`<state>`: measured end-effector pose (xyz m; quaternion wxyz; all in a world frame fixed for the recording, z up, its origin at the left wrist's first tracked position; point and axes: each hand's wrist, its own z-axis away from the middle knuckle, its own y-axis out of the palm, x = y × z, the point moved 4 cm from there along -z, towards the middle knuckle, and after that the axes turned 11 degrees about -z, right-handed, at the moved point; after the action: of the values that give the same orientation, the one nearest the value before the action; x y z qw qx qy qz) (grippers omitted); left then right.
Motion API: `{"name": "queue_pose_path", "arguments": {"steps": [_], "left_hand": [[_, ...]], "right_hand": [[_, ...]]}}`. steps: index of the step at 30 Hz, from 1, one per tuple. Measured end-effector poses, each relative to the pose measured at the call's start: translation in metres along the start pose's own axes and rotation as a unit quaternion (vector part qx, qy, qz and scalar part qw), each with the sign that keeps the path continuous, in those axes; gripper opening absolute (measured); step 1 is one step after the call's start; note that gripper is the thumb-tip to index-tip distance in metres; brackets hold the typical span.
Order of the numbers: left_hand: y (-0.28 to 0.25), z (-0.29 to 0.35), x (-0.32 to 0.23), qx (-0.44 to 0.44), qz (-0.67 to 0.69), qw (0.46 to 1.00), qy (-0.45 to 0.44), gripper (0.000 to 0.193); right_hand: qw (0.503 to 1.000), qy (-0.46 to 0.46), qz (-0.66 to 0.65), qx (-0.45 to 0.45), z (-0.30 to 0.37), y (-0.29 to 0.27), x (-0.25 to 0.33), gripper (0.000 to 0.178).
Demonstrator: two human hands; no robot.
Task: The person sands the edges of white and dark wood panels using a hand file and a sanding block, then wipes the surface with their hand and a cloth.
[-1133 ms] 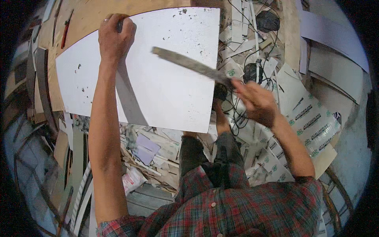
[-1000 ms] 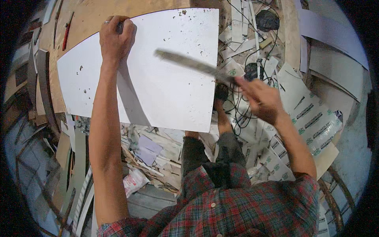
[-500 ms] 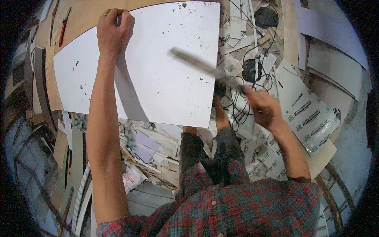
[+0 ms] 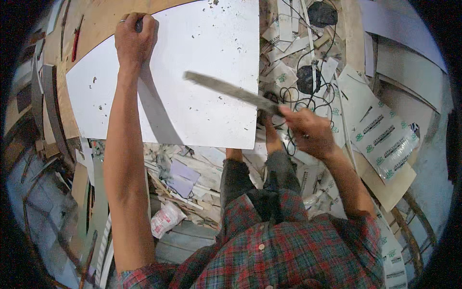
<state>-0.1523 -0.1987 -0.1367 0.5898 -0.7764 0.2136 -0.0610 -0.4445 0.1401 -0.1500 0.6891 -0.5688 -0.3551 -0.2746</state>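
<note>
The left hand (image 4: 136, 41) is clenched between 10 and 11 o'clock, at the far curved edge of a white board (image 4: 207, 113); whether its fingers close on anything I cannot tell. The board lies at 11 o'clock, its far part on a tan wooden surface (image 4: 98, 17), with dark crumbs scattered over it. The right hand (image 4: 308, 131), between 2 and 3 o'clock, grasps one end of a long grey bar (image 4: 224, 89), slightly blurred, which reaches over the board with its free tip toward 10 o'clock; whether it touches the board is unclear. A red pencil-like stick (image 4: 76, 44) lies on the surface at 10 o'clock. Black cable (image 4: 301, 102) lies looped just beyond the right hand, a printed sheet (image 4: 373, 115) at 3 o'clock, a purple sheet (image 4: 184, 177) at 8 and a white bag (image 4: 167, 219) between 7 and 8.
</note>
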Motion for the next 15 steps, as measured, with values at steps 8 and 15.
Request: {"name": "queue_pose_path", "arguments": {"steps": [8, 15], "left_hand": [[0.004, -0.005, 0.001, 0.004, -0.022, 1.000, 0.009, 0.030], [0.000, 0.002, 0.003, -0.005, -0.003, 1.000, 0.030, 0.028]], "right_hand": [[0.997, -0.060, -0.039, -0.010, 0.002, 0.011, 0.022, 0.067], [0.997, 0.048, -0.061, 0.011, 0.050, 0.009, -0.003, 0.062]]}}
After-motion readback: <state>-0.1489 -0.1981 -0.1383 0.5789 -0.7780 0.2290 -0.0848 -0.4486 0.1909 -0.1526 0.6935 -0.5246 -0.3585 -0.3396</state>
